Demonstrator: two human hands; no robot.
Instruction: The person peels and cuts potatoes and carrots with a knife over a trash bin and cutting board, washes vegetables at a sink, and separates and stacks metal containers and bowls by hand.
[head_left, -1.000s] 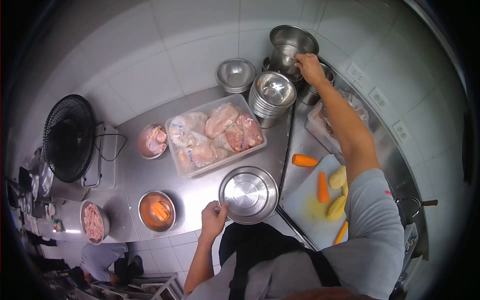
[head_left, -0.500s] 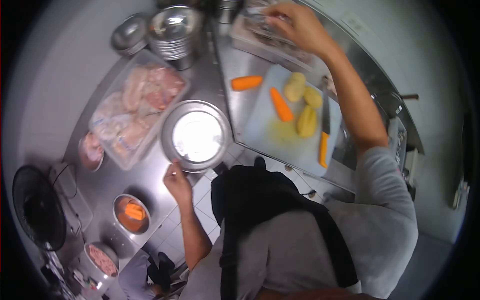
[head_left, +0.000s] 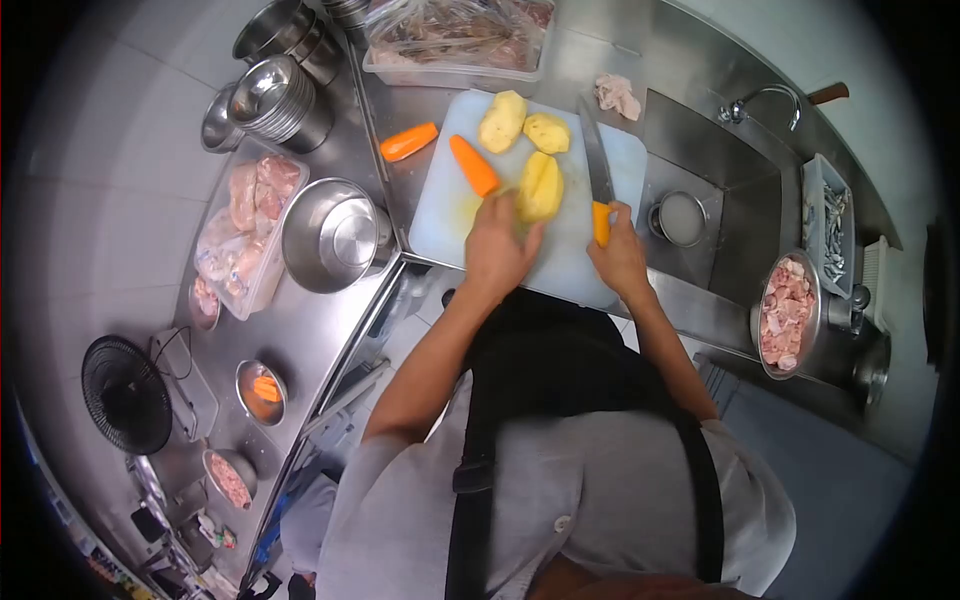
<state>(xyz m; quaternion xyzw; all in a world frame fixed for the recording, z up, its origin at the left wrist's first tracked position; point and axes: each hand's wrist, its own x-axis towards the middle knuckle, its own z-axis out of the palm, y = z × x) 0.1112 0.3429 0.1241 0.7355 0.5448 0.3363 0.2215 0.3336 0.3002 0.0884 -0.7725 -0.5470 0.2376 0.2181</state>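
Note:
On the white cutting board (head_left: 440,215) lie a peeled carrot (head_left: 472,165) and several peeled potatoes (head_left: 502,122). My left hand (head_left: 500,250) is over the board's near edge, its slightly blurred fingertips beside the carrot's lower end and a cut-looking potato (head_left: 541,187), thumb apart from the fingers. My right hand (head_left: 622,258) grips the yellow handle of a knife (head_left: 596,160), whose blade points away from me along the board's right side. Another carrot (head_left: 409,142) rests on the steel counter, left of the board.
To the right is a sink (head_left: 740,200) with a round container in it, and a bowl of meat pieces (head_left: 788,315) beyond. At left stand a large steel bowl (head_left: 330,236), a meat tub (head_left: 240,235), stacked bowls (head_left: 270,100) and a fan (head_left: 127,394).
The view has swung right toward the board and sink. My left hand has let go of the steel bowl and moved to the board. My right hand has come down onto the knife handle.

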